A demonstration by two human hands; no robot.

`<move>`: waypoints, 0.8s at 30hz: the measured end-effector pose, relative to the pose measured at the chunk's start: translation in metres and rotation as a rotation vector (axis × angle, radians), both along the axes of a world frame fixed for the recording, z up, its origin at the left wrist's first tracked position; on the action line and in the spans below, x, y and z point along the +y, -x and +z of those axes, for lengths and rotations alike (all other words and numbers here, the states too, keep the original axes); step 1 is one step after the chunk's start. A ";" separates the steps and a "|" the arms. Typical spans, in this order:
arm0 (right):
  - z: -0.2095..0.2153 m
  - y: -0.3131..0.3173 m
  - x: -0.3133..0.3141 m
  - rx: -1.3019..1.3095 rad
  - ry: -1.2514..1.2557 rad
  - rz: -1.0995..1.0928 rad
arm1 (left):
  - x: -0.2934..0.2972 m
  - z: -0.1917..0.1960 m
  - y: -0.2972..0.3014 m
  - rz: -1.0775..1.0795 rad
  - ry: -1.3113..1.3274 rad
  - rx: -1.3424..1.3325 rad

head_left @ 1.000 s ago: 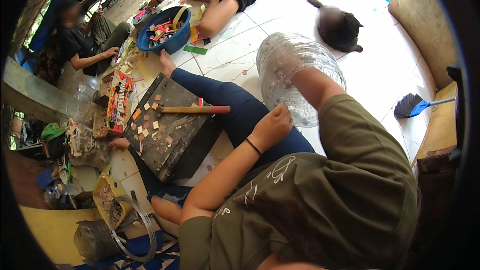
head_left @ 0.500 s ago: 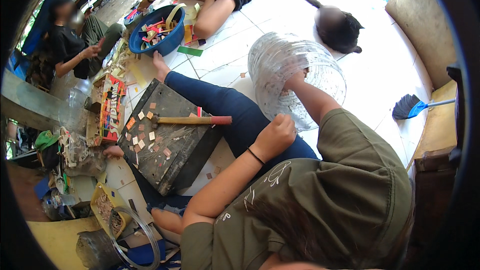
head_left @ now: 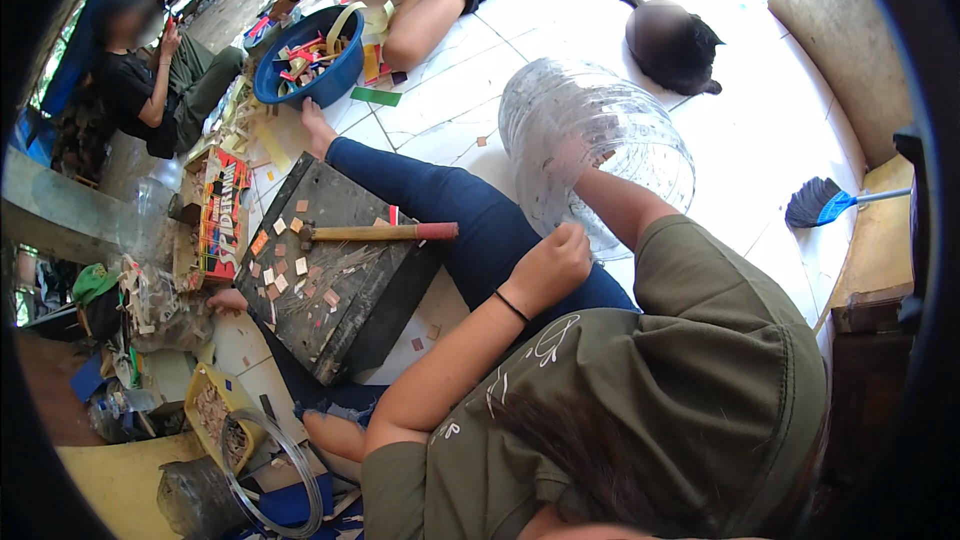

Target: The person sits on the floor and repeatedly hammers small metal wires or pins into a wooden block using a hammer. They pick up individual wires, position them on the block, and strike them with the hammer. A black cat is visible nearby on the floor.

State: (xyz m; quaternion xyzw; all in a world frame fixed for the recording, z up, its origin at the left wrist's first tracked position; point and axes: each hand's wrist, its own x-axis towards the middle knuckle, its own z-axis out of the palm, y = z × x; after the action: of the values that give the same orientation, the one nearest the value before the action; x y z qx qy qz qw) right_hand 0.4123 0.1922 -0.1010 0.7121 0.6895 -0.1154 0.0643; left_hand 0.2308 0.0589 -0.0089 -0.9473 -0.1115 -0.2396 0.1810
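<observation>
A large clear plastic jug (head_left: 535,105) with a ribbed wall lies on its side on the tiles, its open end toward me. My right hand (head_left: 575,162) reaches inside it through that end. The scratched plastic blurs the fingers, so their grip is hidden. My left hand (head_left: 552,265) is closed above my thigh, close by the jug's lower rim; what its fingers hold, if anything, does not show. Left of my legs sits a dark wooden block (head_left: 345,325) with small flat pieces scattered on it. A hammer (head_left: 380,233) with a red-ended handle lies across its top.
A blue basin (head_left: 345,75) of coloured scraps stands beyond my foot, near two seated people. A yellow basket (head_left: 205,415) holds many small pieces, with coiled clear tubing (head_left: 315,500) beside it. A black cat (head_left: 675,50) and a blue brush (head_left: 825,202) are to the right.
The jug's near end has tilted slightly, and my right hand has shifted inside it. My left hand stays closed. The person at far left has raised a hand holding something red.
</observation>
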 end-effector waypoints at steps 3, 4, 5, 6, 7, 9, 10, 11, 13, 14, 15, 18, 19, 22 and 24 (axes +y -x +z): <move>0.002 0.009 0.000 0.098 0.031 0.039 | -0.004 -0.004 0.002 0.002 0.000 -0.006; -0.003 0.012 0.002 0.156 0.002 0.049 | -0.006 -0.006 0.002 0.003 0.003 -0.009; -0.009 0.013 0.003 0.172 0.011 0.002 | -0.006 -0.008 0.003 0.005 0.006 -0.011; -0.016 0.013 0.005 0.155 -0.063 0.004 | -0.007 -0.010 0.003 0.007 0.006 -0.015; -0.026 0.018 0.006 0.100 -0.104 -0.052 | -0.008 -0.012 0.002 0.003 0.001 -0.024; -0.045 0.022 0.011 0.157 -0.172 -0.063 | -0.010 -0.015 0.002 -0.010 -0.011 -0.076; -0.053 0.019 0.015 0.196 -0.206 0.006 | -0.012 -0.016 0.001 -0.035 -0.029 -0.140; -0.062 0.022 0.019 0.185 -0.260 0.102 | -0.014 -0.016 0.003 -0.005 -0.022 -0.068; -0.076 0.023 0.029 0.116 -0.322 0.250 | -0.016 -0.017 0.003 0.006 -0.064 -0.018; -0.082 0.024 0.033 -0.004 -0.445 0.343 | -0.016 -0.017 0.004 0.001 -0.096 -0.029; -0.086 0.023 0.038 -0.072 -0.402 0.371 | -0.016 -0.017 0.003 -0.015 -0.089 -0.026; -0.090 0.029 0.041 0.042 -0.317 0.407 | -0.016 -0.019 0.000 -0.014 -0.123 -0.003; -0.090 0.031 0.041 0.067 -0.274 0.411 | -0.016 -0.020 0.000 -0.003 -0.137 0.014; -0.084 0.034 0.036 0.101 -0.221 0.418 | -0.017 -0.022 -0.002 -0.022 -0.174 -0.136; -0.080 0.036 0.033 0.117 -0.193 0.426 | -0.018 -0.023 -0.001 -0.012 -0.198 -0.152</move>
State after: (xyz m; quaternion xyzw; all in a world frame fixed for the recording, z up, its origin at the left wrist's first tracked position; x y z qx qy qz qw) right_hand 0.3767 0.2251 -0.1808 0.5456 0.8345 -0.0736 -0.0212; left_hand 0.2321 0.0411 -0.0320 -0.9046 -0.0951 -0.3216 0.2630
